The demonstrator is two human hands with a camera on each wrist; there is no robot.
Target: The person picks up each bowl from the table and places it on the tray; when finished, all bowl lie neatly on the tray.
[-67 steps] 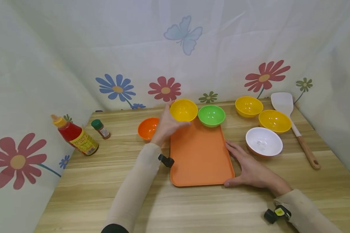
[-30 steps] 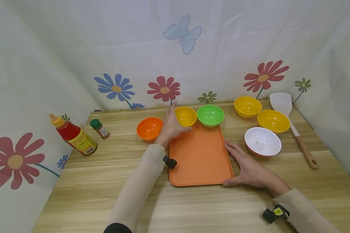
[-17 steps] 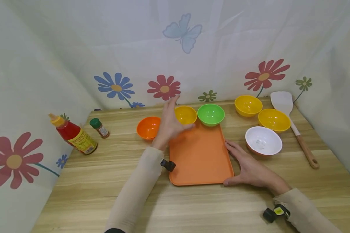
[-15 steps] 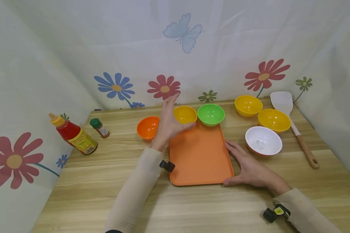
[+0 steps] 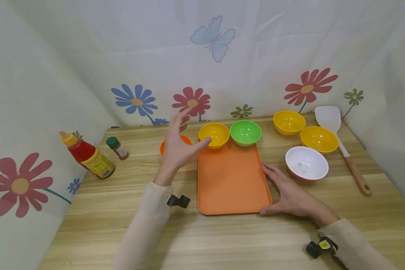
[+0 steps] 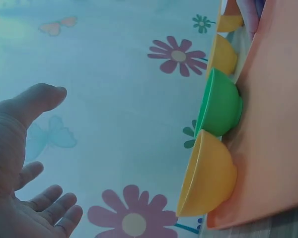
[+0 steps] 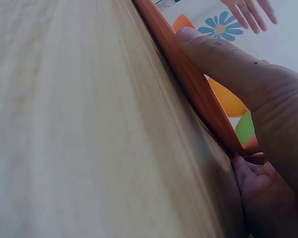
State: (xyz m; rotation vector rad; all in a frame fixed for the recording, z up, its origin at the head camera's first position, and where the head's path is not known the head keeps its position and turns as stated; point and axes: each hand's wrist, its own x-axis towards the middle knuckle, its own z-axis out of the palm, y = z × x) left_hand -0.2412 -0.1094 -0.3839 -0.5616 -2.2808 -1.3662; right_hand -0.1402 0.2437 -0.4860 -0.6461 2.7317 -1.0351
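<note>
The left hand (image 5: 176, 147) hung spread and empty just left of the yellow bowl (image 5: 214, 134), which sat on the far left corner of the orange tray (image 5: 232, 180) beside a green bowl (image 5: 245, 132). The right hand (image 5: 291, 195) lay flat on the tabletop (image 5: 121, 221), thumb and fingers against the tray's right edge.

We hold our open left hand (image 5: 176, 148) above the wooden table (image 5: 98, 221), beside a small yellow plastic bowl (image 5: 214, 135). Our right hand (image 5: 288, 191) rests flat against the flat orange plastic tray (image 5: 231, 180).
</note>
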